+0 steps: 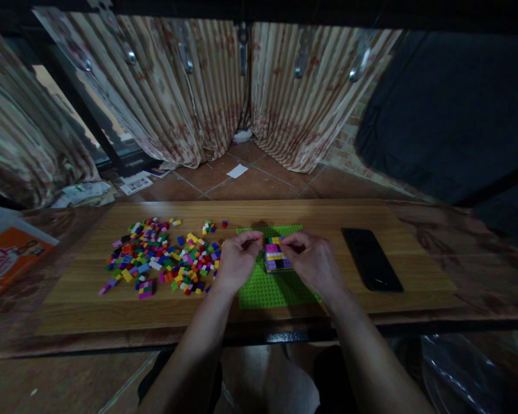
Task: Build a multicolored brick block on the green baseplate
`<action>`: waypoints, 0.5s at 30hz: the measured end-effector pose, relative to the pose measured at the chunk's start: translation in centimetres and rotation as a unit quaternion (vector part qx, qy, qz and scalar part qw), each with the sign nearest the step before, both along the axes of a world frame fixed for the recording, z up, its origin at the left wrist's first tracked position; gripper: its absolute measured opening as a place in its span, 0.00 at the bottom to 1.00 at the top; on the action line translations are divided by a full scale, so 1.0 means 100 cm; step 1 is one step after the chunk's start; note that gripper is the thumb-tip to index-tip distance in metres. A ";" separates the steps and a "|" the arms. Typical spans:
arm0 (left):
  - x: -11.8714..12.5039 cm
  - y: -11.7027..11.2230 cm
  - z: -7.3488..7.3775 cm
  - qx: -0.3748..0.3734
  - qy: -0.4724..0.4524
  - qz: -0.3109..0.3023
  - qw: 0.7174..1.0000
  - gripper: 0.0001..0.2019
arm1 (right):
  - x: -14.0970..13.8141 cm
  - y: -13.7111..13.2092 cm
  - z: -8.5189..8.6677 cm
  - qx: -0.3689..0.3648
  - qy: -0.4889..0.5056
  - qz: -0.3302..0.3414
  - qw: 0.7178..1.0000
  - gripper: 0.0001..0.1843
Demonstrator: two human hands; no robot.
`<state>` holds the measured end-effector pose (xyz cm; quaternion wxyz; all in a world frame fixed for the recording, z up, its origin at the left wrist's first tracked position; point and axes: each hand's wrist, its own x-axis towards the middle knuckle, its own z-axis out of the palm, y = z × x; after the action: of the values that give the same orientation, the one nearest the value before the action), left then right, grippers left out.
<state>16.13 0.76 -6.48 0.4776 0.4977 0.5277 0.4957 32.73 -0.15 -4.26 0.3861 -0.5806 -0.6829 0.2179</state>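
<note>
A bright green baseplate (267, 290) lies on the wooden table (86, 299) in front of me. On it stands a small block of stacked bricks (276, 256) in pink, yellow, purple and black layers. My left hand (237, 261) pinches at the block's upper left corner; whether a loose brick sits between its fingertips I cannot tell. My right hand (313, 261) grips the block's right side with thumb and fingers. A spread pile of loose coloured bricks (164, 256) lies to the left of my left hand.
A black phone (371, 259) lies flat on the table to the right of the baseplate. An orange box (8, 259) sits at the far left. Beyond the table are a tiled floor, scattered papers (136, 184) and striped curtains.
</note>
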 end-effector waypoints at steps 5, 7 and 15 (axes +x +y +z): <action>0.001 0.000 -0.001 0.006 0.015 -0.006 1.000 0.11 | -0.008 -0.005 0.005 0.030 -0.012 -0.024 0.999 0.07; 0.000 0.000 -0.001 0.005 0.016 -0.007 1.000 0.11 | -0.011 -0.008 0.003 0.039 -0.014 -0.039 0.998 0.07; 0.001 -0.001 -0.002 0.008 0.021 -0.011 1.000 0.11 | -0.010 -0.017 -0.010 0.083 -0.065 -0.030 0.994 0.08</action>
<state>16.19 0.66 -6.65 0.4677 0.5177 0.5285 0.4837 31.76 -1.84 -5.30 0.3941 -0.5797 -0.7046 0.1108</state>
